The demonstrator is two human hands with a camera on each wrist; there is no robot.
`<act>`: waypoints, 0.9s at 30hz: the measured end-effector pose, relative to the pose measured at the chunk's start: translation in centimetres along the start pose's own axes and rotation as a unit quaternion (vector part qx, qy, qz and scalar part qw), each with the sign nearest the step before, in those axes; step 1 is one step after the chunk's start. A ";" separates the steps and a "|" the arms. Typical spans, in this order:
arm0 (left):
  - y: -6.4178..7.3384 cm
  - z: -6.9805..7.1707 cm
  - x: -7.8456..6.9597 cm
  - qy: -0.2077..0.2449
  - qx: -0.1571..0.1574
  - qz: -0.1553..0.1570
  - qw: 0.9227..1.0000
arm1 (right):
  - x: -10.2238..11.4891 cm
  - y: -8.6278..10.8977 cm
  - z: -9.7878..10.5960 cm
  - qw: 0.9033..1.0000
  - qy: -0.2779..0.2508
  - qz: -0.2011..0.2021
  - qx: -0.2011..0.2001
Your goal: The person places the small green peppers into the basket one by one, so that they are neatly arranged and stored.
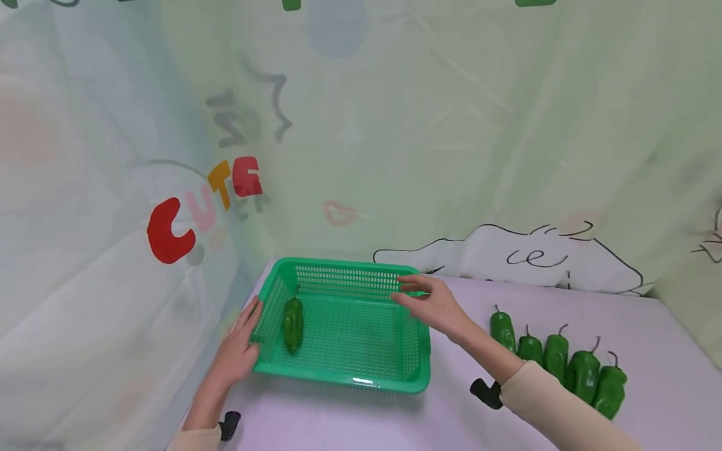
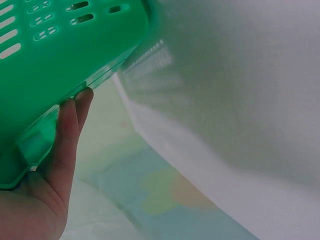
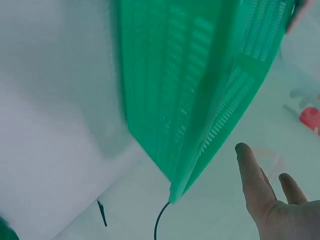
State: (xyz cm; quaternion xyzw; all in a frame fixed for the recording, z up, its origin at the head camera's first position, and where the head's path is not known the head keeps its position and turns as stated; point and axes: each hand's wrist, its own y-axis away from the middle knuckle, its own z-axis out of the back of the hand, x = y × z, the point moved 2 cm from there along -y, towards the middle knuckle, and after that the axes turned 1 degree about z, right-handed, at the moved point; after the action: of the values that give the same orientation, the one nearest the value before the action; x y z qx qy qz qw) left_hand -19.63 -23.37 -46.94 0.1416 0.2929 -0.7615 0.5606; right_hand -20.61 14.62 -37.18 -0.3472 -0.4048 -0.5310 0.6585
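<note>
A green plastic basket [image 1: 338, 383] with slotted walls stands on the table, with one green pepper [image 1: 293, 324] lying inside near its left wall. My left hand [image 1: 239, 347] is at the basket's left side, its fingers extended along the rim; the left wrist view shows these fingers [image 2: 67, 130] nearly straight against the rim's edge. Over the basket's back right corner, my right hand [image 1: 431, 305] hovers with thumb and fingers spread and nothing between them. In the right wrist view, that hand [image 3: 272, 200] appears apart from the rim.
Several green peppers [image 1: 555, 357] lie in a row on the table [image 1: 451, 413] to the right, partly behind my right forearm. Printed cloth [image 1: 451, 156] hangs behind the table and along its left side. Each wrist carries a small black device [image 1: 486, 393].
</note>
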 end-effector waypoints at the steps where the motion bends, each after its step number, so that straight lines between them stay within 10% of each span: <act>1: -0.1 0.0 0.0 0.000 0.000 -0.002 1.000 | 0.0 0.1 0.5 1.000 0.000 0.004 -0.005; 27: -0.1 -0.1 0.1 0.013 0.007 0.006 1.000 | -7.5 7.6 12.5 0.991 0.061 -0.054 -0.105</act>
State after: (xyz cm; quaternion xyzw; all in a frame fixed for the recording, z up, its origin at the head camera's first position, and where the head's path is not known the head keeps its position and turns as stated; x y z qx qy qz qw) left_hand -19.81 -23.38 -47.05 0.1571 0.2944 -0.7583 0.5600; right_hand -16.02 30.31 -38.79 -0.3588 -0.3243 -0.6254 0.6123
